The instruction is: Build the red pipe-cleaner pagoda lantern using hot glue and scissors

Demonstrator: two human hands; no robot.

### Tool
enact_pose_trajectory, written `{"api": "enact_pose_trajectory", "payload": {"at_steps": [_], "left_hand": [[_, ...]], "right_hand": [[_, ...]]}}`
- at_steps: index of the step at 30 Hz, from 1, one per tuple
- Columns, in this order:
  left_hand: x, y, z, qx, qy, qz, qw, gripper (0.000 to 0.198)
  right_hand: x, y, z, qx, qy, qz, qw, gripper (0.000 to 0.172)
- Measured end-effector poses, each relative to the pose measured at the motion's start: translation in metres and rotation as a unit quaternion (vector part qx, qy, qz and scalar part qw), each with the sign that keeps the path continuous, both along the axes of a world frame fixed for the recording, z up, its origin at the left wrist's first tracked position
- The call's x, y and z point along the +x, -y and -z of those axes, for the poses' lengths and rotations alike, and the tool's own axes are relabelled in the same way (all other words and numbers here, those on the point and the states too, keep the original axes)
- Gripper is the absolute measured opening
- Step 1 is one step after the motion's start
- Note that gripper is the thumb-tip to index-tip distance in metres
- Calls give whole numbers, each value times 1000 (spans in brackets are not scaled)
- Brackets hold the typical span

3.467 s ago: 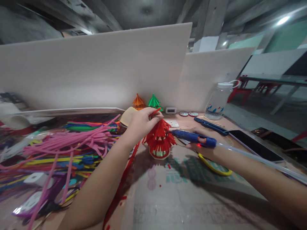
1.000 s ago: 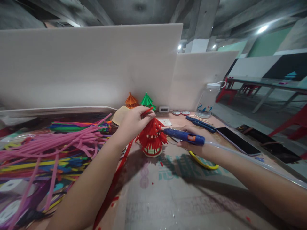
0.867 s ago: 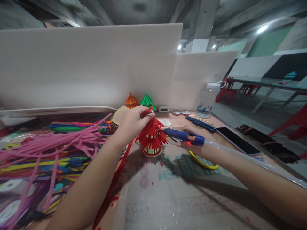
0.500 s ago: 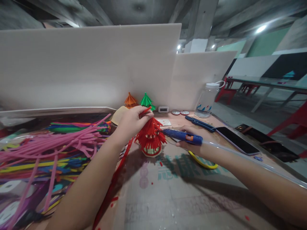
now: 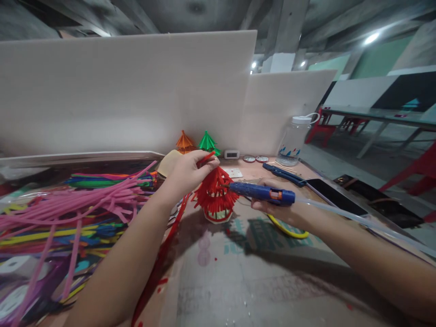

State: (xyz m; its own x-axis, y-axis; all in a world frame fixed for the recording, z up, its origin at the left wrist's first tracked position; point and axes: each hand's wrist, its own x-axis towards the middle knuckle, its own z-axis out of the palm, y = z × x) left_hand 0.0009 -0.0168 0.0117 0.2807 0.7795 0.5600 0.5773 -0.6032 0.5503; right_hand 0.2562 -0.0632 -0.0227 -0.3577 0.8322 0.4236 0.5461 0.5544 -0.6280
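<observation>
A small red pagoda model [image 5: 218, 195] made of fuzzy pipe-cleaner pieces stands on the table, with tiered fringed roofs and a pale base. My left hand [image 5: 194, 170] is closed at its peak, with a red pipe cleaner [image 5: 206, 159] pinched between thumb and fingers. My right hand [image 5: 272, 200] is wrapped round a blue hot glue gun [image 5: 262, 192], held level. The gun's nozzle points left and reaches the upper roof of the pagoda; whether it touches cannot be made out. A clear glue stick [image 5: 327, 209] trails from the gun's rear.
Pink pipe cleaners [image 5: 102, 200] and several coloured bundles lie at left, near a purple-and-white power strip [image 5: 20, 295]. Orange [image 5: 184, 141] and green pagodas [image 5: 207, 141] stand behind. At right are yellow-handled scissors [image 5: 289, 232], a phone [image 5: 335, 196], a blue cutter [image 5: 284, 174] and a bottle [image 5: 291, 143].
The glue gun and my right hand have shifted slightly right. The red pagoda has turned or tilted a little, its base moving slightly right. My left hand keeps its pinch.
</observation>
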Motion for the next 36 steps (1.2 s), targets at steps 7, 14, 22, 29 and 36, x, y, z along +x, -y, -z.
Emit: {"api": "enact_pose_trajectory", "payload": {"at_steps": [7, 14, 22, 29, 36], "left_hand": [[3, 5, -3, 11, -16, 15, 1000, 24], [5, 8, -4, 15, -26, 7, 1000, 23], [5, 8, -4, 20, -35, 1, 999, 24], [3, 3, -1, 10, -34, -18, 999, 26], [1, 4, -2, 29, -50, -29, 998, 25]], "right_hand": [[-3, 0, 2, -15, -12, -22, 1000, 27], [-2, -3, 5, -33, 13, -3, 999, 25], [1, -4, 6, -17, 26, -18, 999, 25], [5, -4, -6, 37, 59, 21, 997, 26], [1, 0, -6, 18, 67, 49, 996, 23]]}}
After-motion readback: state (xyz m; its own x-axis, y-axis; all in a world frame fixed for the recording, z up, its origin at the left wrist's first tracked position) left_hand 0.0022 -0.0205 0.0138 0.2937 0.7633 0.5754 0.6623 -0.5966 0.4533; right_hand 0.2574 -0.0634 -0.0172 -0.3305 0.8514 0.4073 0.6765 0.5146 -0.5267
